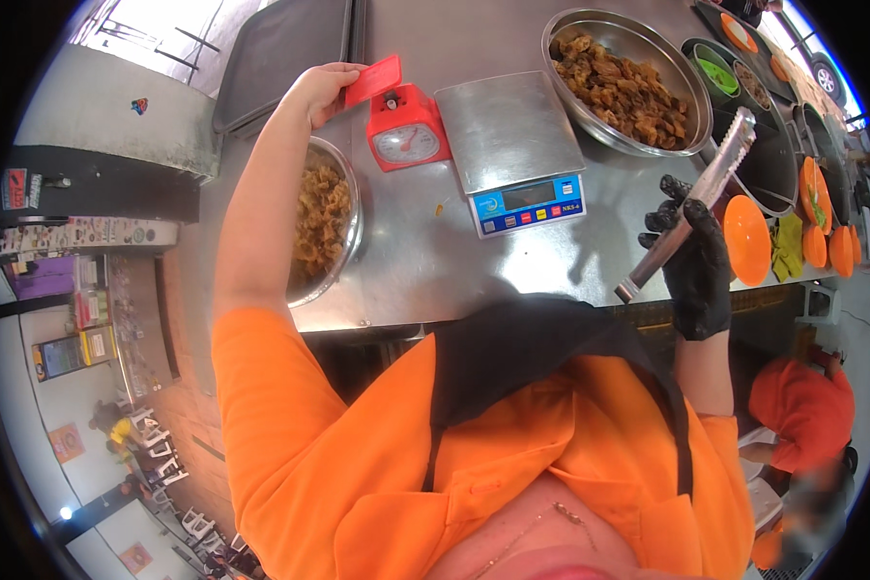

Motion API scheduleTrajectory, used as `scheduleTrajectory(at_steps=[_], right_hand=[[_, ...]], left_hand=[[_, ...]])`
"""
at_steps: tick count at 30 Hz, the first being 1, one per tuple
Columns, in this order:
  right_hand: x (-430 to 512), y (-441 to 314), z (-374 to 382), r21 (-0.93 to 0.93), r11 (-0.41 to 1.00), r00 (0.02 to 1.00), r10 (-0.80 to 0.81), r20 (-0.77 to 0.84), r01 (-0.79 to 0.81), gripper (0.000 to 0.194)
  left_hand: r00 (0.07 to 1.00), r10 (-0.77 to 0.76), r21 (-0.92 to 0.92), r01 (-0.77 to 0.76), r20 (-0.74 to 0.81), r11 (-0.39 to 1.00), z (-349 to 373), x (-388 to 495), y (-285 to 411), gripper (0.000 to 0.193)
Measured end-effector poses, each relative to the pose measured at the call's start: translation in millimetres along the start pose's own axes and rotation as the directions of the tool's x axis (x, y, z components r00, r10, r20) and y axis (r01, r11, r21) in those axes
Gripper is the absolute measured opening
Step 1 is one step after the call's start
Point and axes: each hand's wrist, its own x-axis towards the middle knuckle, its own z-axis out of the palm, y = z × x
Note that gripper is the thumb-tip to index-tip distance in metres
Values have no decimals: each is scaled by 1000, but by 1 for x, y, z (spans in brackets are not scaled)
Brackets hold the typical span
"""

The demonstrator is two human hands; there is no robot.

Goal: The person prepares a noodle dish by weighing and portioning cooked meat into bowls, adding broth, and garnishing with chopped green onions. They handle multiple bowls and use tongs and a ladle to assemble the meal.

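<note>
My bare left hand (328,88) pinches a flat red plastic tray (374,80), tilted at the top of a small red dial scale (407,132). In my right hand (696,264), gloved in black, metal serrated tongs (696,203) slant upward, held clear of the table. Between my hands a digital scale (508,133) with a bare steel platform and blue front stands on the steel table (435,261). A large steel bowl (560,72) of browned fried pieces (620,87) is at the upper right. Another steel bowl (355,217) of lighter fried pieces (321,217) lies partly behind my left forearm.
Dark trays (283,54) are stacked at the upper left. On the right are an orange plate (747,239), a yellow-green cloth (788,246), orange bowls (841,252) and dark food containers (757,159). A person in red (805,413) is at the lower right, beyond the table edge.
</note>
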Motion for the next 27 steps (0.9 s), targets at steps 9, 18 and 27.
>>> scheduleTrajectory(at_steps=[9, 18, 27], right_hand=[[5, 12, 2, 13, 1000, 1000, 25, 0, -25, 47], [7, 10, -6, 27, 999, 999, 35, 8, -35, 48], [1, 6, 7, -31, 999, 997, 26, -74, -29, 49]], left_hand=[[996, 89, 344, -78, -19, 936, 18, -11, 10, 28], [977, 208, 452, -167, -42, 876, 14, -15, 13, 31], [948, 281, 687, -304, 149, 660, 16, -30, 3, 44]])
